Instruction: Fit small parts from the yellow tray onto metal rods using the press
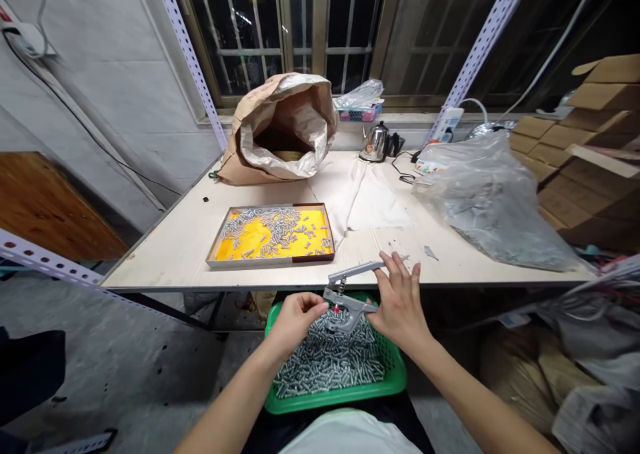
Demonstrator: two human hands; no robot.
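My right hand (403, 304) grips the handles of grey metal snap-fastener-type pliers (350, 307), thumb on the lower handle and fingers over the upper one. A coil spring and a small red part show near the head of the pliers. At that head, my left hand (301, 315) has its thumb and forefinger pinched together; whatever is between them is too small to make out. Directly beneath both hands sits a green plastic basket (345, 395) filled with small silvery coil-like metal pieces (330, 364).
On the table (165, 241) lies a shallow tray (250, 263) with yellow lining and scattered small metal pieces. Behind it stands an open paper sack (235, 154). A kettle (375, 142), a clear plastic bag (490, 201) and stacked cardboard boxes (590, 187) are farther right.
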